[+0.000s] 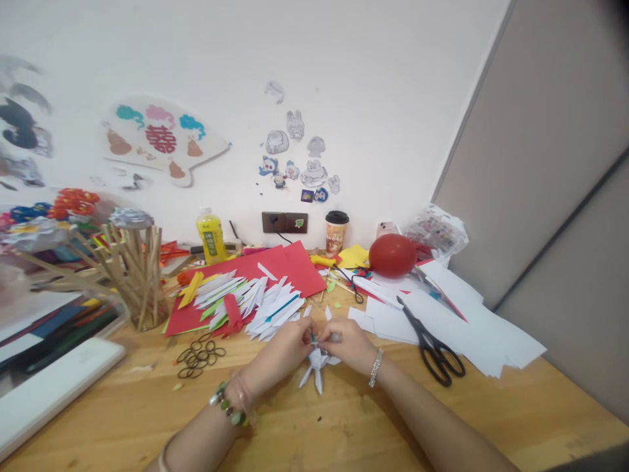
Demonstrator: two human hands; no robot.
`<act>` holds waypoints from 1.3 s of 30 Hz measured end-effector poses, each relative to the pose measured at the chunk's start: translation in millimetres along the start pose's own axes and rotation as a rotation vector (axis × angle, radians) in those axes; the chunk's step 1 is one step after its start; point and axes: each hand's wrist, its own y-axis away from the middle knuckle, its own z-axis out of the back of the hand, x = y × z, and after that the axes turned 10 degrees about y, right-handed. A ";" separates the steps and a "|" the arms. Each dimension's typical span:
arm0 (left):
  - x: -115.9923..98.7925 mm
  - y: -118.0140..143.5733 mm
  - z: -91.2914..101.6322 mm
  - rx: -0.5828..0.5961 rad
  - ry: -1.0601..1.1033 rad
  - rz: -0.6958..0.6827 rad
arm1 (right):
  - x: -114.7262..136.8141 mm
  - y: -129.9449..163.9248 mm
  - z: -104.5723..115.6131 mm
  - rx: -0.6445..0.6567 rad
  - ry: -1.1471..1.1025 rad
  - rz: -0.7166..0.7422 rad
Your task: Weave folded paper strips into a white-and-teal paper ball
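Note:
Both of my hands meet over a folded white paper piece (318,359) with several pointed arms, close above the wooden table. My left hand (298,337) is closed, its fingers pinched at the top of the paper piece. From the other side my right hand (346,337) pinches the same spot, thumb and forefinger together. A small blue-green bit shows between the fingertips; what it is I cannot make out. Just beyond my left hand lies a heap of folded paper strips (278,308), mostly white, on red paper sheets (299,265).
Black scissors (432,344) lie on white paper sheets (472,328) at the right. Black rubber bands (199,357) lie at the left, near a holder of wooden sticks (137,282). A yellow bottle (212,236), a lidded cup (336,235) and a red balloon (393,255) stand behind.

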 end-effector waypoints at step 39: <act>1.8 -10.5 2.3 -0.092 0.400 0.216 | 6.4 -3.1 27.7 -0.008 -0.161 0.154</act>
